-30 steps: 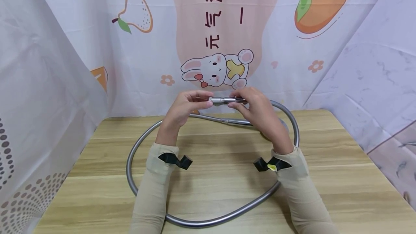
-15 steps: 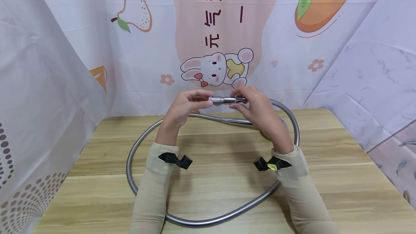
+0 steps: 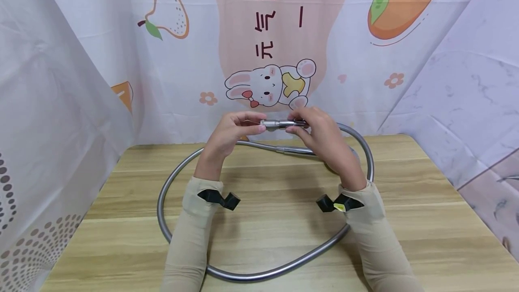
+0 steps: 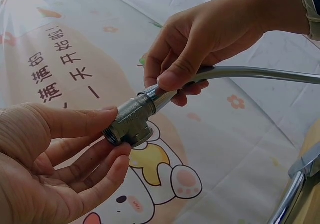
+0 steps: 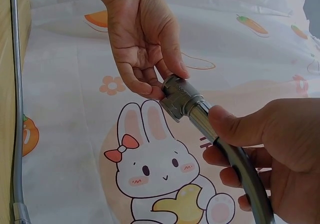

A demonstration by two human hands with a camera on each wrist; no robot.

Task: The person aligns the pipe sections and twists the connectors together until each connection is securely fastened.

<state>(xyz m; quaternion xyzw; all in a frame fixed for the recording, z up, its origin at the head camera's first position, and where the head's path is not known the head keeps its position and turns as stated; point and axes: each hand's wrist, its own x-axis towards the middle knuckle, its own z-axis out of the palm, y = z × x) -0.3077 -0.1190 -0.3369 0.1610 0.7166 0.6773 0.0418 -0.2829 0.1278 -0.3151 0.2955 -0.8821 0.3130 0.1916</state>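
Observation:
Above the far edge of the table, my left hand (image 3: 231, 136) pinches a short T-shaped metal fitting (image 4: 131, 120) between thumb and fingers. A threaded opening shows at its left end, and a stub juts from its side. My right hand (image 3: 320, 134) grips the chrome end sleeve (image 5: 201, 119) of a grey metal shower hose (image 3: 259, 277), thumb on one side and fingers curled beneath. Sleeve and fitting meet end to end in one line. From the right hand the hose curves away and loops round the tabletop.
A chrome shower head (image 3: 300, 152) on the hose's other end lies at the back of the wooden table (image 3: 275, 220), partly behind the right forearm. A printed curtain (image 3: 182, 80) hangs close behind the hands. Black wrist mounts (image 3: 220, 199) sit on both beige sleeves.

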